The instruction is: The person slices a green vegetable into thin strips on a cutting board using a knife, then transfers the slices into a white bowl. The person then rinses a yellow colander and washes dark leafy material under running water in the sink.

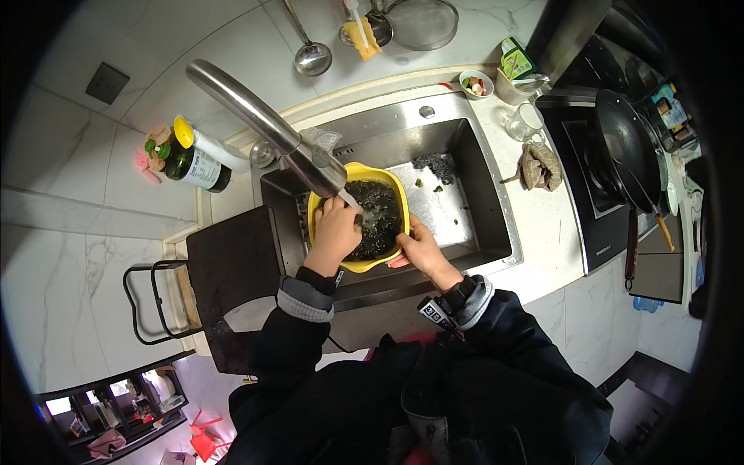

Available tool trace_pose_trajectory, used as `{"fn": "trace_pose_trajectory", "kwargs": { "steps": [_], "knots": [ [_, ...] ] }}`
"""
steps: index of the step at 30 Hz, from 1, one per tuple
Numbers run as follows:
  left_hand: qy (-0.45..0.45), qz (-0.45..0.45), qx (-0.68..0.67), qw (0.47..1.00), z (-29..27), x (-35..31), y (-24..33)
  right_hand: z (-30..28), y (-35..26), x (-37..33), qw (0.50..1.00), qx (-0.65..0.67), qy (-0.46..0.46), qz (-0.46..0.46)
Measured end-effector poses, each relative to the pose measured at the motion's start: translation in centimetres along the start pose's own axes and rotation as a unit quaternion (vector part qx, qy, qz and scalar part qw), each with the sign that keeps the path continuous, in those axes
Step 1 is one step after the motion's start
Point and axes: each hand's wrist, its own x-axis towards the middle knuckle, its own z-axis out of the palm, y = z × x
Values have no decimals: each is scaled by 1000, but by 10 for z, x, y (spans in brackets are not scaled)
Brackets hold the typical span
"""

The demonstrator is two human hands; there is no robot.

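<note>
A yellow square-cornered basin [370, 266] sits in the left part of the steel sink [484, 201]. Dark, leafy greens or seaweed [381, 232] float in its water. From the tap [283, 132] a stream of water [352, 202] runs into it beside my left hand [335, 230]. That hand reaches over the basin's left side with bent fingers, and whatever is in them is hidden. My right hand [422, 249] grips the basin's right rim, thumb on top and fingers beneath. Dark scraps [435, 167] lie on the sink floor at the right.
A dark board [232, 263] lies left of the sink, near bottles [194, 164]. On the right counter are a glass mug [525, 122], a brown cloth [540, 167] and a small bowl [475, 84]. Beyond stands a wok [620, 147] on the stove. A ladle [312, 58] hangs behind.
</note>
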Motion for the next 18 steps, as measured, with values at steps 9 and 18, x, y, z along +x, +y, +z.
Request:
{"fn": "trace_pose_trajectory", "kwargs": {
  "steps": [9,18],
  "knots": [
    [-86,-109,-93,986,39,-3,-1,1,2,-3,1000,23,9,-12],
    [20,-113,-131,985,19,8,8,-4,2,-4,999,21,9,-28]
  ]
}}
